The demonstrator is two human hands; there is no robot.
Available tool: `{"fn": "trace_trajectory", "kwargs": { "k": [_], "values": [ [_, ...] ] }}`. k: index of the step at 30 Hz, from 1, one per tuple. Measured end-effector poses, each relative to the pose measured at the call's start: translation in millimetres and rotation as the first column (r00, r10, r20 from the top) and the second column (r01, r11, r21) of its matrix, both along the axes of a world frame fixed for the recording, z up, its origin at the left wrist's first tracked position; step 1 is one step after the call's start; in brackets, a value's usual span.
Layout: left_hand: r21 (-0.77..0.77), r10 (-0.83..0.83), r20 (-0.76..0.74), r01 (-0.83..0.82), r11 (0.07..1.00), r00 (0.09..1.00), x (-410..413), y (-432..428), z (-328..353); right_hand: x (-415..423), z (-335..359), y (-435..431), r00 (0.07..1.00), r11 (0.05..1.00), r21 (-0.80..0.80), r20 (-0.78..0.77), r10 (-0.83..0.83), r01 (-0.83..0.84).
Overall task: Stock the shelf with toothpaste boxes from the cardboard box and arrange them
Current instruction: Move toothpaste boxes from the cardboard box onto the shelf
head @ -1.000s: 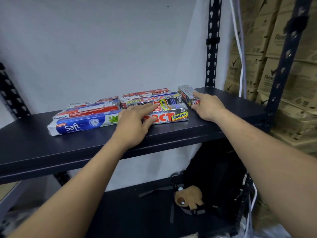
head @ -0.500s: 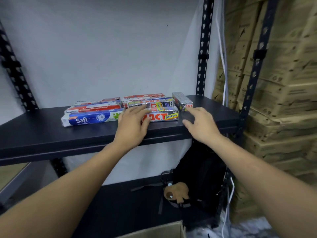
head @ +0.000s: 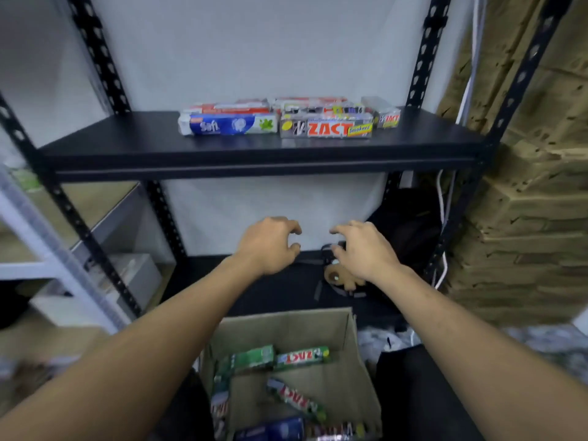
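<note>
While left hand [head: 267,246] and right hand [head: 366,249] hang empty, fingers [head: 291,228] loosely curled, printed toothpaste boxes [head: 326,128] lie flat.

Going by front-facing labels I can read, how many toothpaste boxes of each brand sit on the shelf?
Safi box: 1
ZACT boxes: 2, the long Smokers box and the short box right of it
Total: 3
The back-row boxes are too blurred to count.
</note>
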State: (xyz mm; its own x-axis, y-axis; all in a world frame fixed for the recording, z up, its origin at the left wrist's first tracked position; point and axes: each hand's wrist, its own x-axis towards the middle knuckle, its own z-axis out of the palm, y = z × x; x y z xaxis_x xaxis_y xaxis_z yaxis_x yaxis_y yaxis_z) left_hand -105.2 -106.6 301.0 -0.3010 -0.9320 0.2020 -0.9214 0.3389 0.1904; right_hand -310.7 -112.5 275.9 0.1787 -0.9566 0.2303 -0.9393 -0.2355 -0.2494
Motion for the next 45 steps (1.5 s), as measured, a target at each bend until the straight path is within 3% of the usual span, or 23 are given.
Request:
{"fn": "trace_trajectory", "kwargs": {
  "k": [6, 13, 24, 29, 34, 45],
  "values": [
    [0.225, 0.068, 0.072, -0.083, 0.971, 0.995, 35.3, 33.1, -80.2, 28.6, -79.9, 24.0, 0.992, 0.981, 0.193, -0.107, 0.059, -0.038],
    [0.410, 0.123, 0.060, -0.137, 0.902, 0.991, 46.2, 63.2, -174.7, 53.0, -163.6, 60.3, 0.991, 0.898, 0.438, -0.092, 0.100, -0.049],
    [0.751, 0.211, -0.004, -0.137, 0.646, 0.977, 78.6, 95.8, -315.7, 49.3, -282.2, 72.9, 0.988, 0.759, 0.651, -0.101, 0.115, -0.021],
    [0.813, 0.260, 0.014, -0.162, 0.559, 0.966, 92.6, 102.6, -367.2, 43.2, -331.0, 75.8, 0.996, 0.677, 0.735, -0.075, 0.046, 0.024],
    [0.865, 0.265, 0.042, -0.168, 0.472, 0.963, 94.0, 98.3, -398.4, 44.6, -364.5, 73.8, 0.998, 0.657, 0.752, -0.052, -0.026, 0.056],
    [0.873, 0.328, -0.015, -0.148, 0.465, 0.945, 95.4, 91.5, -430.6, 53.8, -409.0, 62.7, 0.986, 0.664, 0.746, 0.065, -0.153, 0.053]
  ]
}}
